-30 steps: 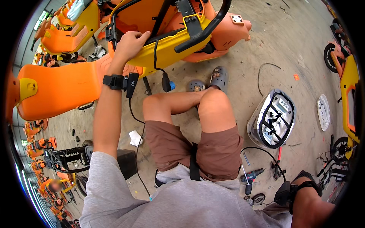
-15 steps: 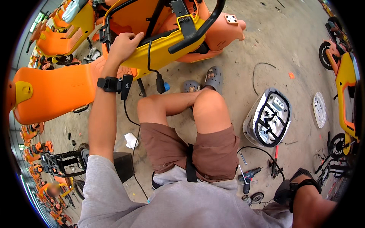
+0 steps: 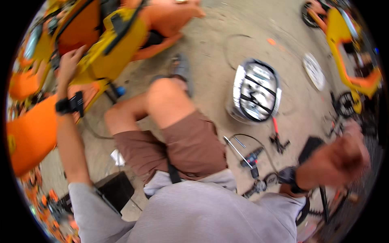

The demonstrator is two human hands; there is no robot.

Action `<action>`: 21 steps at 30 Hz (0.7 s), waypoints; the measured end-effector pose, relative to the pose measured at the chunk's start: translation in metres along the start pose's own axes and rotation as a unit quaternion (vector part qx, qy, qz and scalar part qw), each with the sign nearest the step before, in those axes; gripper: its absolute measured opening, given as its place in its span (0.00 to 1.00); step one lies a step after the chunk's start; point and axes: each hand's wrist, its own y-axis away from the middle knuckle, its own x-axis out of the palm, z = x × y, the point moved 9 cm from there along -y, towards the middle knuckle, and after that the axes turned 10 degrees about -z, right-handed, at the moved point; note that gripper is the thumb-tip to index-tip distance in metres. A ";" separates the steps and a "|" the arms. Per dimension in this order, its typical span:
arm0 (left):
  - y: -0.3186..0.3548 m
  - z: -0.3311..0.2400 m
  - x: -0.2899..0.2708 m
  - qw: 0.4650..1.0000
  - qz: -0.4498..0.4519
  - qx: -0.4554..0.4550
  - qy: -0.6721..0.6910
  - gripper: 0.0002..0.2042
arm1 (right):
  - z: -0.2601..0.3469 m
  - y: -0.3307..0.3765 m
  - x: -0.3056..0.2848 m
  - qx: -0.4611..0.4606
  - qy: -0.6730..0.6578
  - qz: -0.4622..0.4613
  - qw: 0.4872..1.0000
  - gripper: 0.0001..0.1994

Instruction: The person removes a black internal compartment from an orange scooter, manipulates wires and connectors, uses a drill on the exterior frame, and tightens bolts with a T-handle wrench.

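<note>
Head view, some motion blur. Left hand [image 3: 72, 64] lies at the near-left end of the yellow side panel [image 3: 111, 60] of a scooter [image 3: 164, 20], touching its upper edge. Back of the hand faces up, fingers bent over the rim and partly hidden; cannot tell whether it clasps the edge or merely rests there.

Key relation: the panel runs from the hand toward the far right, its long axis slanting that way. Left hand is by a wide margin the nearer one; the right is well apart, across the person's lap.

Right hand [image 3: 338, 158] is raised at the near right, badly blurred. Fingers look curled, but cannot tell if they enclose anything. From here the panel lies far and to the left.

Floor between: silver-lined oval shell [image 3: 262, 83] with black straps, far-left of the right hand; red-handled tool [image 3: 276, 126] just on its near side; drill [image 3: 253, 160] nearer still. Blue-tipped plug [image 3: 120, 91] is near the panel, on its near side.
</note>
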 end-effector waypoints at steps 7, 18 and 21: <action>-0.034 0.107 0.004 0.996 0.047 0.067 -0.036 0.19 | -0.215 0.233 -0.107 0.505 0.147 0.114 0.843 0.12; -0.052 0.115 0.013 0.983 0.032 0.169 -0.071 0.18 | -0.213 0.565 -0.315 0.601 0.575 0.083 0.549 0.11; -0.051 0.114 0.011 0.981 0.028 0.179 -0.075 0.18 | -0.215 0.557 -0.335 0.548 0.655 0.125 0.505 0.20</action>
